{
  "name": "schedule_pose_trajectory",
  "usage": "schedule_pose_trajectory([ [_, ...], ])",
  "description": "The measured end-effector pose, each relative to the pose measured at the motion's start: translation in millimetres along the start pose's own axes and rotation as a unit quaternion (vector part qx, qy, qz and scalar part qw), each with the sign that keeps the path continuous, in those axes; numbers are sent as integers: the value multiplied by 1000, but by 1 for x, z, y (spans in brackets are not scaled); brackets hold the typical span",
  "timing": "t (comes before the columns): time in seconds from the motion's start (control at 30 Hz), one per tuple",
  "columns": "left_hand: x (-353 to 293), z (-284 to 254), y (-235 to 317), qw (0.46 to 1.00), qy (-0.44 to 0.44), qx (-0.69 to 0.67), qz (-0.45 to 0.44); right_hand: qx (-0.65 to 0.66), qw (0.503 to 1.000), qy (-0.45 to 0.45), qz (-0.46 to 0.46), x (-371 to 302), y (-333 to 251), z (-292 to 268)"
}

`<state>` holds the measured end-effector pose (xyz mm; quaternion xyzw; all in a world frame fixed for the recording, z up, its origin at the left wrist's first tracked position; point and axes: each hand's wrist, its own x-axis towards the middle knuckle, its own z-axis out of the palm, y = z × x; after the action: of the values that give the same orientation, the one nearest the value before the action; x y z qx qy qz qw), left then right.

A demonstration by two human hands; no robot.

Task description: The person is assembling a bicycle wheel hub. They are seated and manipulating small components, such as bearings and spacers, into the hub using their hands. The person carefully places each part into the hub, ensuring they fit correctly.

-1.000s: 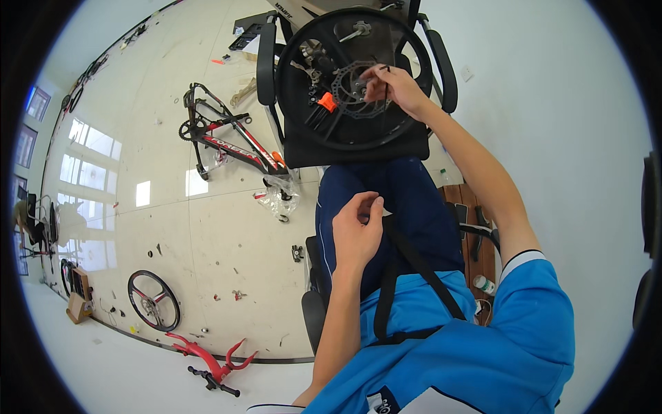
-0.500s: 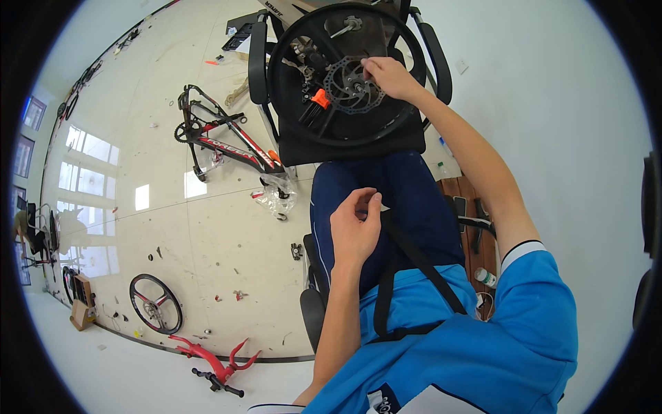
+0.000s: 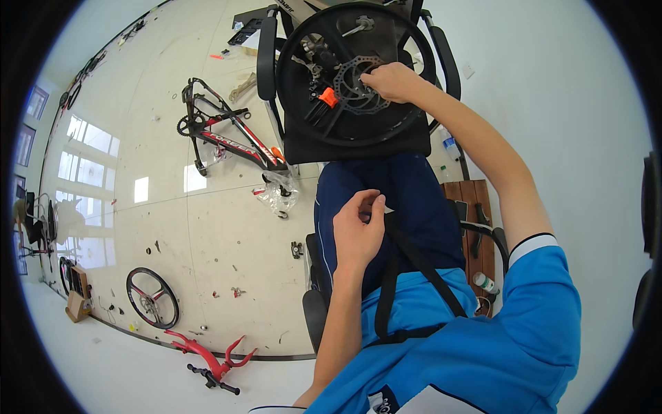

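Observation:
A black spoked bicycle wheel [image 3: 422, 110] lies flat on the black chair [image 3: 303, 148] in front of my knees. At its hub sits a silver disc brake rotor [image 3: 362, 105]. My right hand [image 3: 394, 83] reaches over the wheel, its fingertips pinched together at the rotor near the hub; whatever they hold is hidden. My left hand [image 3: 360, 231] rests above my lap with curled fingers and the thumb close to them. Its palm is turned away, so its contents cannot be seen. An orange-topped tool [image 3: 329, 97] lies on the seat, showing between the spokes.
On the floor to the left lie a black and red bicycle frame [image 3: 234, 143], clear plastic wrapping [image 3: 281, 193], another wheel [image 3: 152, 298], a red fork-like part with handlebar [image 3: 210, 355] and scattered small parts. A wooden stand [image 3: 477, 228] at my right holds a phone and a bottle [image 3: 484, 282].
My right fingertips have moved from the upper part of the rotor down towards its hub. The left hand keeps its curled pose. The whole view has shifted slightly.

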<state>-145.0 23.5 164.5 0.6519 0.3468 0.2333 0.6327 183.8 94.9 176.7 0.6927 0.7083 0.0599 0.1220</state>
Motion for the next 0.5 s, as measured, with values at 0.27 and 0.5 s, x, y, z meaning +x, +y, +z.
schedule_pose_trajectory([
  [0.27, 2, -1, 3, 1000, 2, -26, -9, -79, 993, 23, -81, 4, 20, 2],
  [0.5, 4, -5, 1, 999, 9, -30, -16, -87, 993, 18, -81, 10, 14, -2],
])
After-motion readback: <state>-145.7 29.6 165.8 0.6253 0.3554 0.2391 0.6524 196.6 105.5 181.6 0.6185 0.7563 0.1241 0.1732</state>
